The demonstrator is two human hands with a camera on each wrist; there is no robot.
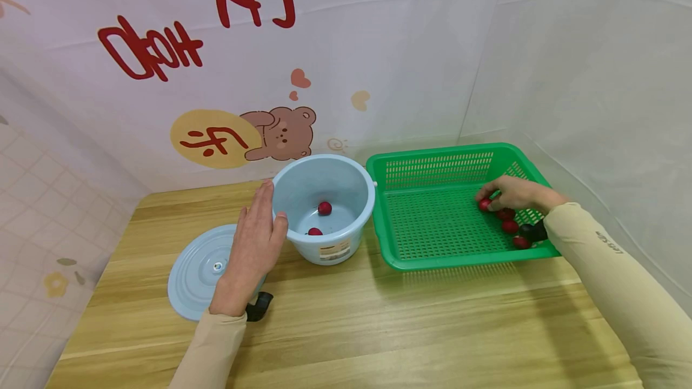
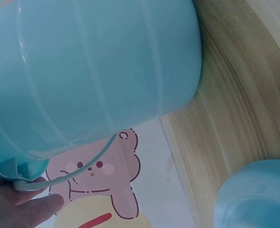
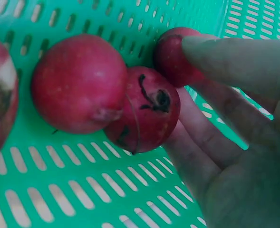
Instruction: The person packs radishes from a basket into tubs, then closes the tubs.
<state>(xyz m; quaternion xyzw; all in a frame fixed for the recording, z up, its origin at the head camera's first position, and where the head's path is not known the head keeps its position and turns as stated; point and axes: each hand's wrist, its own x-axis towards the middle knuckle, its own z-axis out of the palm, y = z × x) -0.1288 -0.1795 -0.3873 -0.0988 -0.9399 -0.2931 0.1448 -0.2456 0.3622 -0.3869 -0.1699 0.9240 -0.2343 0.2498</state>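
Note:
My right hand [image 1: 513, 192] reaches into the green basket [image 1: 411, 264] and pinches a red radish [image 1: 484, 204] between thumb and fingers. Close by in the basket lie several more radishes [image 1: 509, 226]; in the right wrist view one radish [image 3: 142, 109] lies against the held one, near my fingers. My left hand [image 1: 253, 239] rests at the left rim of the light blue bucket [image 1: 305, 250], fingers straight. The left wrist view has the bucket's side large, with its handle [image 2: 90, 164] by my fingers. Two radishes [image 1: 324, 208] are visible inside the bucket.
A light blue lid [image 1: 189, 281] lies on the wooden table [image 1: 346, 329], left of the bucket and partly behind my left hand. The basket stands just right of the bucket. A printed cloth wall [image 1: 411, 65] closes off the back, and a pale one the right.

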